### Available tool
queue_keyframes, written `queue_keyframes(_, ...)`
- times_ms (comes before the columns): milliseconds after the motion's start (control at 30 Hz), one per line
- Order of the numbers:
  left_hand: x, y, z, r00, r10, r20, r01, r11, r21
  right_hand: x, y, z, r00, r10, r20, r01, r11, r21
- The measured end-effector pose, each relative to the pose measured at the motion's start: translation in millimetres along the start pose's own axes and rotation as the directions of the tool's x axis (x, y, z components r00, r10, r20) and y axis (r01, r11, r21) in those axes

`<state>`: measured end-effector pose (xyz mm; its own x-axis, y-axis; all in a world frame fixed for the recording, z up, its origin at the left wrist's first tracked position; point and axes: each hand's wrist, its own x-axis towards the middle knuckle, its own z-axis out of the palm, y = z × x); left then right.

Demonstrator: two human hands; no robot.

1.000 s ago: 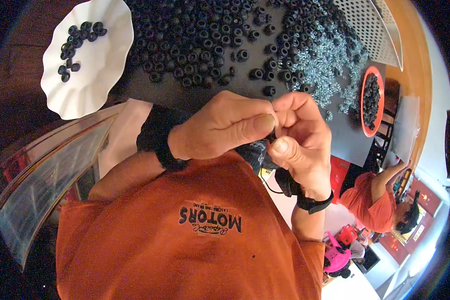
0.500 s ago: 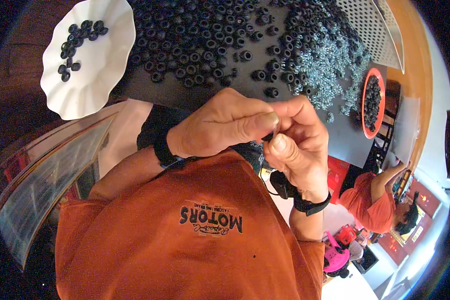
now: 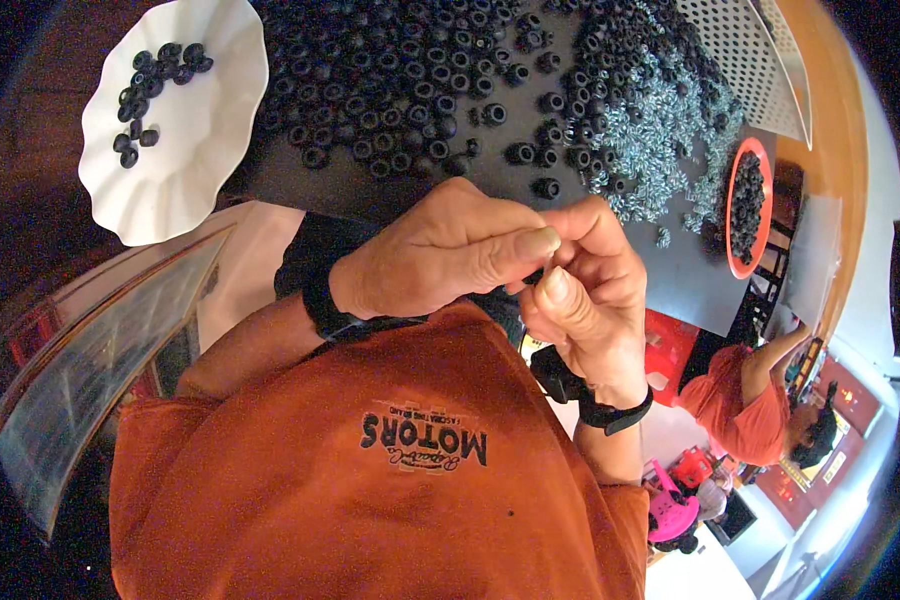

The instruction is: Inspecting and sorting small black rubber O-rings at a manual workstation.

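My left hand [image 3: 445, 250] and my right hand [image 3: 595, 285] meet in front of my chest, at the near edge of the dark table [image 3: 370, 190]. Thumbs and forefingers of both are pinched together, tip to tip. Whatever they hold is small and mostly hidden; a dark bit shows between the fingertips. Just beyond them lies a wide spread of black hollow ring-like parts [image 3: 400, 110]. To its right is a heap of small silvery coils [image 3: 660, 140] that look like springs. Each wrist wears a black band.
At far left, a white wavy-edged plate [image 3: 185, 185] carries several black parts [image 3: 142, 90]. An orange-rimmed bowl [image 3: 737, 262] of small black pieces stands at the table's right. Behind it is a perforated white panel [image 3: 745, 50]. Another person in orange [image 3: 735, 405] is farther right.
Both hands stay pinched together, with the right hand shifted slightly left and its fingers a little more curled. Nothing on the table has visibly been moved.
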<state>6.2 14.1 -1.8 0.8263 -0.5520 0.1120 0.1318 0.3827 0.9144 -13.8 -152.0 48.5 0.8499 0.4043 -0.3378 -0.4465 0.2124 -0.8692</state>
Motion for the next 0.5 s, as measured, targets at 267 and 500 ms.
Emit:
queue_keyframes(267,-1,1,5,0.994,-0.093,-0.057,0.093,0.996,0.005,5,14,0,0.994,-0.104,-0.036,0.103,0.994,-0.027)
queue_keyframes(500,-3,-2,9,0.984,-0.122,-0.132,0.100,0.982,-0.161,2,-4,-9,0.996,-0.079,0.032,0.084,0.976,-0.200)
